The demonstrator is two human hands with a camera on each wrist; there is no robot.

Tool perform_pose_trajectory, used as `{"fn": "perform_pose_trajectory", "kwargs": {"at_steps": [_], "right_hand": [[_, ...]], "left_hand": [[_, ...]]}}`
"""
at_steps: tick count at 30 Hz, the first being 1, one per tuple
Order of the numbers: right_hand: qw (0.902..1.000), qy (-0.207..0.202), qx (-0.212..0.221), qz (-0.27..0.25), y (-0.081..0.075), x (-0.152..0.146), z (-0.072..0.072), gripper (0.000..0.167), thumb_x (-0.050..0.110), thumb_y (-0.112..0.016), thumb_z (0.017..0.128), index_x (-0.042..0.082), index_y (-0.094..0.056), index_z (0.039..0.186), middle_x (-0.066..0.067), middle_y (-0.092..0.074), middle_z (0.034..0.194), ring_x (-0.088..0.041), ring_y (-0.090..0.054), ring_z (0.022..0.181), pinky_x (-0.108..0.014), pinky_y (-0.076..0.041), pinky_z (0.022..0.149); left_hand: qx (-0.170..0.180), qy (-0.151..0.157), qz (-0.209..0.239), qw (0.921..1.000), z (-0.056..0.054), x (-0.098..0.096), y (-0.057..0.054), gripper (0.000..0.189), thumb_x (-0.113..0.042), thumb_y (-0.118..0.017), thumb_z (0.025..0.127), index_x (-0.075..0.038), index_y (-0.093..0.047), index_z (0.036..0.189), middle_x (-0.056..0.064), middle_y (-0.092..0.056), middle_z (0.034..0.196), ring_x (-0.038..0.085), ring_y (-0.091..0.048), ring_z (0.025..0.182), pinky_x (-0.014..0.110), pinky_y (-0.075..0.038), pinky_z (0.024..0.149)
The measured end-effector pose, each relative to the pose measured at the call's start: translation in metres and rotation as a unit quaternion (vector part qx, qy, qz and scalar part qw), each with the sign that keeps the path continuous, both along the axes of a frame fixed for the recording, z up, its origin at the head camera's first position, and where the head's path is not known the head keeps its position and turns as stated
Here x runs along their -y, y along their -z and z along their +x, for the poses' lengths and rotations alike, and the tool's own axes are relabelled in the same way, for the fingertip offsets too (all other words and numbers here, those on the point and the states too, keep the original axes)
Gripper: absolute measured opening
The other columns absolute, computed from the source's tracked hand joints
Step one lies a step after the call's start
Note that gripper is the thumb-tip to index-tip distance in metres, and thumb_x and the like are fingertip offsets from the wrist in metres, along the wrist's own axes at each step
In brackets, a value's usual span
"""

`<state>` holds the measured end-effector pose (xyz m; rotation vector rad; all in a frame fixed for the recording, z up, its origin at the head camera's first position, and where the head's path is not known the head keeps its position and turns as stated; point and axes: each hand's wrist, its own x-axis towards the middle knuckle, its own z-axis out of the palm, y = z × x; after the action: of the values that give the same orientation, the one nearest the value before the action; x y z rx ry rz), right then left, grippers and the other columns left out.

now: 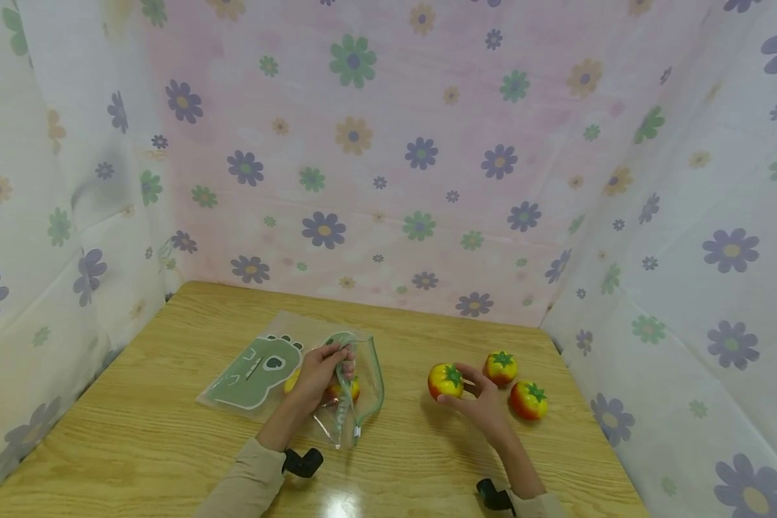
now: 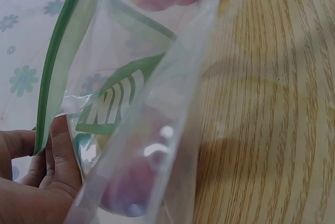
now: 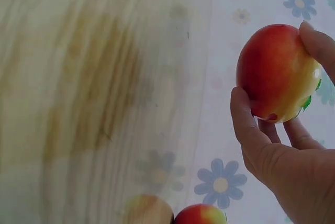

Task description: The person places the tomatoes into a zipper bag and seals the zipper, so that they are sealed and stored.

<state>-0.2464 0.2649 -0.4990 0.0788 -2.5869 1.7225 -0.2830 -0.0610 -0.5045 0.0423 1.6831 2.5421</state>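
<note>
My left hand (image 1: 321,370) pinches the green-edged mouth of a clear zip bag (image 1: 268,324) printed with a green cartoon animal; in the left wrist view the bag's green zip strip (image 2: 48,72) runs between finger and thumb. Through the plastic show a red-and-yellow tomato (image 1: 356,389) and something yellow further in. To the right of the bag, my right hand (image 1: 482,406) holds another toy-like tomato (image 1: 443,382) with a green leafy top, thumb and fingers round it, above the table. Beyond that hand stand two more tomatoes, one behind (image 1: 500,368) and one nearer (image 1: 528,401).
A wooden table (image 1: 421,467) lies under everything. Flower-printed cloth (image 1: 388,187) hangs along its back and both sides. Black wrist mounts (image 1: 303,463) sit on both forearms. The bag's zip slider (image 1: 357,432) hangs at its near right corner.
</note>
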Motion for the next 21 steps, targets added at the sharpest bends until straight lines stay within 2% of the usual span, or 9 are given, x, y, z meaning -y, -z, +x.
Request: {"fn": "perform_pose_trajectory", "kwargs": {"at_steps": [3, 8, 15, 21], "right_hand": [[0.9999, -0.015, -0.003, 0.004, 0.005, 0.006, 0.0, 0.069, 0.017, -0.087, 0.082, 0.007, -0.054, 0.143, -0.014, -0.054, 0.144, -0.035, -0.056, 0.127, -0.036, -0.057, 0.096], [0.9986, -0.054, 0.001, 0.0, 0.012, 0.015, -0.001, 0.069, 0.016, -0.09, 0.078, 0.013, -0.059, 0.139, -0.011, -0.059, 0.139, -0.032, -0.061, 0.122, -0.03, -0.056, 0.095], [0.9896, -0.143, -0.003, -0.016, 0.016, 0.027, 0.0, 0.069, 0.015, -0.087, 0.082, 0.01, -0.055, 0.143, -0.015, -0.054, 0.144, -0.036, -0.057, 0.126, -0.029, -0.056, 0.096], [0.9845, -0.174, 0.004, -0.021, 0.017, 0.035, 0.0, 0.066, 0.013, -0.085, 0.084, 0.009, -0.054, 0.143, -0.016, -0.053, 0.146, -0.039, -0.054, 0.129, -0.028, -0.056, 0.095]], "left_hand": [[-0.003, -0.002, -0.003, 1.0, 0.0, 0.0, 0.0, 0.026, -0.004, -0.054, 0.105, 0.017, -0.058, 0.12, 0.006, -0.066, 0.086, 0.013, -0.056, 0.068, 0.02, -0.053, 0.06], [-0.005, -0.002, -0.008, 1.0, 0.001, 0.0, 0.0, 0.026, -0.005, -0.053, 0.106, 0.016, -0.058, 0.12, 0.006, -0.066, 0.087, 0.013, -0.056, 0.069, 0.02, -0.053, 0.061], [-0.006, 0.004, -0.009, 0.9999, 0.0, 0.001, 0.001, 0.026, -0.004, -0.052, 0.106, 0.016, -0.058, 0.121, 0.006, -0.065, 0.087, 0.013, -0.056, 0.069, 0.02, -0.053, 0.061], [-0.008, 0.004, -0.011, 0.9999, 0.001, 0.002, 0.002, 0.027, -0.005, -0.053, 0.106, 0.017, -0.057, 0.122, 0.007, -0.065, 0.088, 0.013, -0.056, 0.071, 0.02, -0.054, 0.062]]}}
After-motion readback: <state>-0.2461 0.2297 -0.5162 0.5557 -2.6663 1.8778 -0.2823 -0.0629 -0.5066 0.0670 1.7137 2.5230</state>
